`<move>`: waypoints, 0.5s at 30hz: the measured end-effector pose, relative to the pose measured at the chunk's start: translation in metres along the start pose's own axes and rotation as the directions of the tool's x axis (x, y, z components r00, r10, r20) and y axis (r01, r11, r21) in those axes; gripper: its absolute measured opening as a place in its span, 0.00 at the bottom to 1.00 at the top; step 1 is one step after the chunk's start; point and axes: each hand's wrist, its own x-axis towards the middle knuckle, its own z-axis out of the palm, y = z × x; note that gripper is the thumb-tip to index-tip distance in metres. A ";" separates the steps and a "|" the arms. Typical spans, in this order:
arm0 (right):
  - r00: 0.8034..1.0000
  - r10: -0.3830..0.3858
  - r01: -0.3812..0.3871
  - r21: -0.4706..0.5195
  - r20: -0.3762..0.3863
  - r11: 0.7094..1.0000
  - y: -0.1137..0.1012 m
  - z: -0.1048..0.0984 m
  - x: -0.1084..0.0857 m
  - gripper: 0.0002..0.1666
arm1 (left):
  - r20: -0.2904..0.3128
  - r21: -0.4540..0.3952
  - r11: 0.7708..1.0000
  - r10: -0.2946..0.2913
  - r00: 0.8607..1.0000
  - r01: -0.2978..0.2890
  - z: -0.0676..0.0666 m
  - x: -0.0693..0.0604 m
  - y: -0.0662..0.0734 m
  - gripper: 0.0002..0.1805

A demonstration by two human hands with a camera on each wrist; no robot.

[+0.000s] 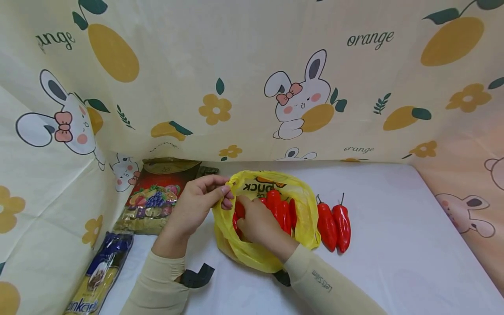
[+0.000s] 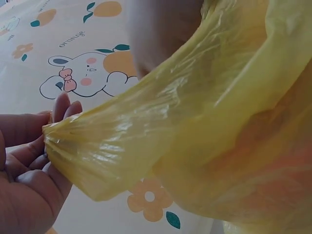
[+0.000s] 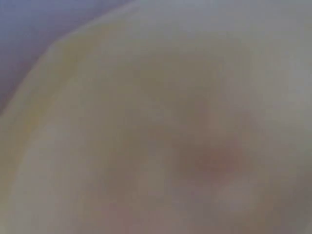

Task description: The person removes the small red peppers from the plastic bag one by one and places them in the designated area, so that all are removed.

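Head view is showing me the yellow plastic bag point(image 1: 252, 256) sitting on the white counter point(image 1: 393, 240) with its mouth spread, and I am judging the step in hand to be handling the red peppers point(image 1: 284, 214) within it while one side of the rim is being held up. My left hand point(image 1: 202, 197) is pinching that rim at the bag's left side, its thumb closing against the fingers. My right hand point(image 1: 257, 216) is reaching in over the near edge, its fingers curving beside a red pepper point(image 1: 239, 210) at the left of the opening; the bag and the hand itself are hiding the fingertips, so I am not able to tell whether it is gripping that pepper or only touching it. Two loose peppers point(image 1: 327, 225) are lying side by side just right of the bag, while a fruit-printed packet point(image 1: 157, 199) and a blue-and-yellow packet point(image 1: 102, 271) are resting on the left. I am reckoning that the next move is calling for a steady rim on the left and a right hand passing through the mouth without snagging the thin film. Left wrist view is confirming the pinch: thumb and fingers are gathering a corner of the plastic, which is pulling into taut creases, and a reddish patch is glowing through the film. Right wrist view is giving me only a blur with a yellowish edge, so it is settling nothing about that hand's grip.
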 end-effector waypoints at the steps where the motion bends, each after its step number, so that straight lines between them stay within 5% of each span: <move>1: 1.000 -0.016 0.016 0.016 -0.001 1.000 0.001 -0.003 -0.001 0.36 | 0.001 0.002 1.000 0.001 1.000 -0.001 0.000 0.000 0.000 0.11; 8: 0.990 -0.141 0.138 0.164 0.009 0.977 0.015 -0.023 -0.011 0.29 | 0.001 0.009 1.000 0.005 1.000 -0.005 0.000 0.000 0.001 0.11; 15: 0.991 -0.130 0.120 0.359 0.004 0.925 0.035 -0.038 -0.022 0.27 | 0.005 0.009 1.000 -0.004 1.000 0.004 0.000 -0.001 0.000 0.12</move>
